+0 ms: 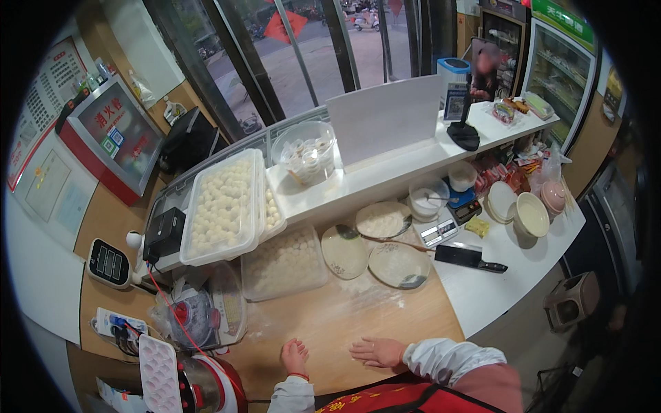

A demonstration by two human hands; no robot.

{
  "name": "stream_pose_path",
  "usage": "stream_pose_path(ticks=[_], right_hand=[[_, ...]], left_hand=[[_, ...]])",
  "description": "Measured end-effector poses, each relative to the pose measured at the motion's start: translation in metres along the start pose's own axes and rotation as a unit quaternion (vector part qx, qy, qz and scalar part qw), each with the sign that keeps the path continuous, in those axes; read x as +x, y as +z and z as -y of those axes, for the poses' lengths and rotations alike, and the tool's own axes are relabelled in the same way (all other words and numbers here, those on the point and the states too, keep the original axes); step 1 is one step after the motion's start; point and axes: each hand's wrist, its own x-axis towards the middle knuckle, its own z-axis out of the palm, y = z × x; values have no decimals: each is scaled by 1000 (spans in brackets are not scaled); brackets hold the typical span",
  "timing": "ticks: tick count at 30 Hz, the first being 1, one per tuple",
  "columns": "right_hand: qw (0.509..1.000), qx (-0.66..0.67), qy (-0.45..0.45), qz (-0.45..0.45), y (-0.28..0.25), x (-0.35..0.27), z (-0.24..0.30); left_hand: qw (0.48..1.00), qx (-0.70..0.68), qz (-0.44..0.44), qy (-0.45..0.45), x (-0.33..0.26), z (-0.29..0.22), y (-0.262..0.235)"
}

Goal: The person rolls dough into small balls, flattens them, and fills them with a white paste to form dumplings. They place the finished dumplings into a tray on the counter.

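Note:
Palm down, my right hand lies flat on the floury wooden board, fingers stretched out, holding nothing. My left hand is beside it with the fingers curled in; whether anything is inside them is hidden. Beyond my hands, a clear plastic tub of small pale dough balls stands on the board. To its right are three floury oval plates: one upright-set plate, a near plate and a far plate. A thin rolling pin rests across the plates.
A cleaver, a digital scale and a bowl are on the white counter to the right. A larger tub of dough balls sits on the raised shelf. A red mixer and a blender-like appliance stand at left.

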Motion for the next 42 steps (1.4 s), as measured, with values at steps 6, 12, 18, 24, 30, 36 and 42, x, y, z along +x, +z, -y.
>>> stream_pose_path(ticks=[6, 12, 18, 24, 30, 36, 42], right_hand=[[895, 201, 317, -242, -15, 12, -76], [341, 789, 307, -410, -127, 96, -60], [646, 446, 126, -606, -225, 78, -48], [832, 233, 139, -484, -137, 62, -29], [982, 98, 128, -100, -151, 38, -48], [976, 56, 170, -123, -248, 15, -12], [869, 96, 82, -478, -224, 41, 30]], left_hand=[[983, 52, 101, 147, 29, -44, 95], [777, 283, 232, 513, 1, -66, 211], [972, 4, 212, -104, -47, -64, 242], [876, -274, 394, -56, -8, -152, 254], [853, 110, 286, 422, -74, -145, 254], [884, 302, 279, 222, -71, -97, 198], [881, -219, 408, -95, -84, -119, 232]])
